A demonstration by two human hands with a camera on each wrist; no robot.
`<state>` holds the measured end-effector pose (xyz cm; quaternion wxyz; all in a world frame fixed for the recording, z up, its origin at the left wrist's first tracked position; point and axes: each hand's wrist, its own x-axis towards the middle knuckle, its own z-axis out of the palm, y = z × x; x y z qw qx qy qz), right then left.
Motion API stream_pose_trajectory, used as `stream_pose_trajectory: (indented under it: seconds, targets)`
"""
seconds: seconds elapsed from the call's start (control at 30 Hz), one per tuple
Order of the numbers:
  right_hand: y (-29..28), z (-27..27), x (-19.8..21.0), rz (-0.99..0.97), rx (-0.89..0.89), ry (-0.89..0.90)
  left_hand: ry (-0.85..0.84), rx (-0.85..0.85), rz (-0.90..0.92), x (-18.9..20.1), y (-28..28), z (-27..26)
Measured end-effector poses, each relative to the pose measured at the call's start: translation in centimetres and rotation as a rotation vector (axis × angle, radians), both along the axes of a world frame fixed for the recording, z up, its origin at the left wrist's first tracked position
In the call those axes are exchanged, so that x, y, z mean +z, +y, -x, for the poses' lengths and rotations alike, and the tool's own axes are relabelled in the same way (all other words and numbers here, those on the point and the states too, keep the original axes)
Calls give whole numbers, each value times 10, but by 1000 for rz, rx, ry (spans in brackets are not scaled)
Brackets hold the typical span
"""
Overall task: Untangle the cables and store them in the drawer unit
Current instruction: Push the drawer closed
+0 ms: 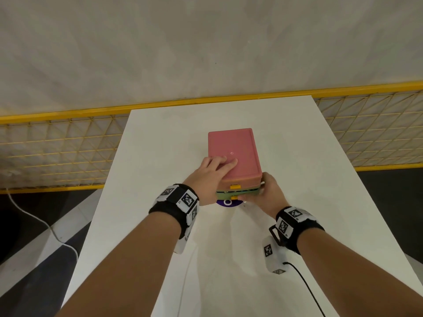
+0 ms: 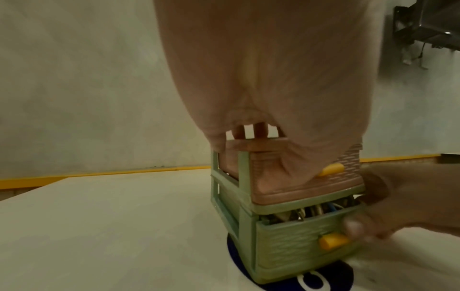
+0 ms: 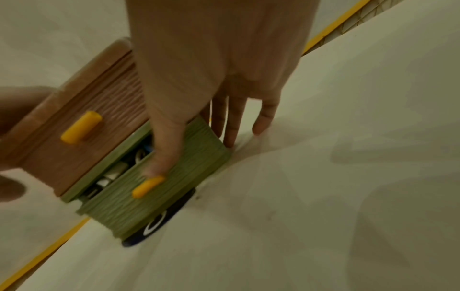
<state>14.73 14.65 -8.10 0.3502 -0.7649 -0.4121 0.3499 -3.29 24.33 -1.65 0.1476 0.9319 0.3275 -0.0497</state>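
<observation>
While the left hand is lying flat, fingers straight, steadying the drawer unit on the table, the right hand, thumb on the green drawer, should be pushing squarely, keeping the cables tucked below the rim.

White table (yellow mesh fence behind)
</observation>
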Motion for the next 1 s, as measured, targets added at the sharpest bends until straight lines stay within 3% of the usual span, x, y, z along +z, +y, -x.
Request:
stream_pose_trajectory:
  seconds: [0.13,0.37,0.57,0.73,0.9,1.0]
  targets:
    - [-7,17,-3,-49,-136,56,-118,80,-91,-9,-9,-7]
    - [4,39,-4,49,-392,278,-111,139,-186,-16,-18,-18]
    - [10,43,-4,38,-478,360,-96,128,-201,-17,-19,-17]
    - [8,38,-6,48,-423,377,-77,166,-254,-28,-23,-24]
    - [-1,22,-15,48,-155,76,-71,150,-287,-24,-24,-24]
    - [-1,13,-12,-48,-162,105,14,77,-228,-15,-21,-20]
